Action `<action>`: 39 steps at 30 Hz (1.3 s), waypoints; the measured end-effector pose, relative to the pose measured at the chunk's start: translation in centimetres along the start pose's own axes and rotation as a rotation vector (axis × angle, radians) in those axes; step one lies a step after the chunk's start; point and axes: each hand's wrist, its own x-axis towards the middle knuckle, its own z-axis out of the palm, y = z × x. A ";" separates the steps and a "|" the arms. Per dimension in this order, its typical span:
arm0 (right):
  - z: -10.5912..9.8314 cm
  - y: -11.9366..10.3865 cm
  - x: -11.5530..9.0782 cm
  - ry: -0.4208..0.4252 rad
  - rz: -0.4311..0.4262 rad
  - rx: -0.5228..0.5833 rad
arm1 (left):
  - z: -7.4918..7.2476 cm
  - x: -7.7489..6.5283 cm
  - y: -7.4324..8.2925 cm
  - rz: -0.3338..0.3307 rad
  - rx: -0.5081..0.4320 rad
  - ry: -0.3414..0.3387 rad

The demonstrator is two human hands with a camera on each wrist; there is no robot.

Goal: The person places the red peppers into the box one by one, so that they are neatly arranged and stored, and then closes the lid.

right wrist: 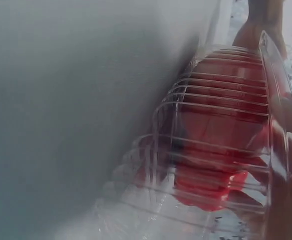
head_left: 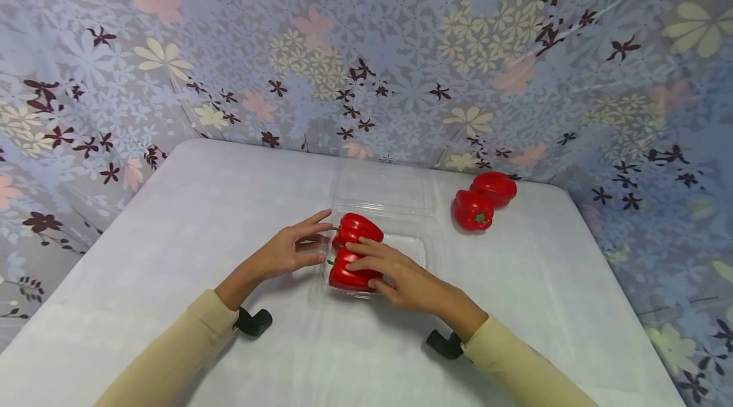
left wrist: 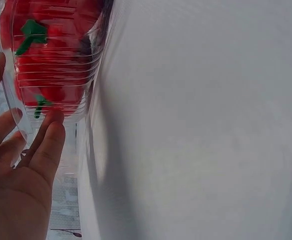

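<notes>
Two red bell peppers lie side by side in the left half of a clear plastic clamshell box (head_left: pixel 426 248), green stems pointing left. My right hand (head_left: pixel 409 276) holds the near pepper (head_left: pixel 343 276), its fingers over the top and the thumb on the near side. The fingertips also reach the lower edge of the far pepper (head_left: pixel 357 229). Beside the box's left wall is my left hand (head_left: pixel 289 251), fingers spread. In the left wrist view, its fingertips (left wrist: pixel 56 117) lie against the ribbed wall, below a green stem (left wrist: pixel 41 102). Through the ribs in the right wrist view shows red pepper (right wrist: pixel 205 185).
The box's lid (head_left: pixel 383 191) lies folded back toward the wall. Two more red peppers, one (head_left: pixel 473 210) in front of the other (head_left: pixel 495 188), lie on the white-covered table (head_left: pixel 229 191) at the back right. A floral curtain (head_left: pixel 366 44) hangs behind.
</notes>
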 end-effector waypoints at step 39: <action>-5.3 0.4 -3.9 0.108 0.142 -0.023 | 0.0 0.1 0.3 -0.029 0.066 0.011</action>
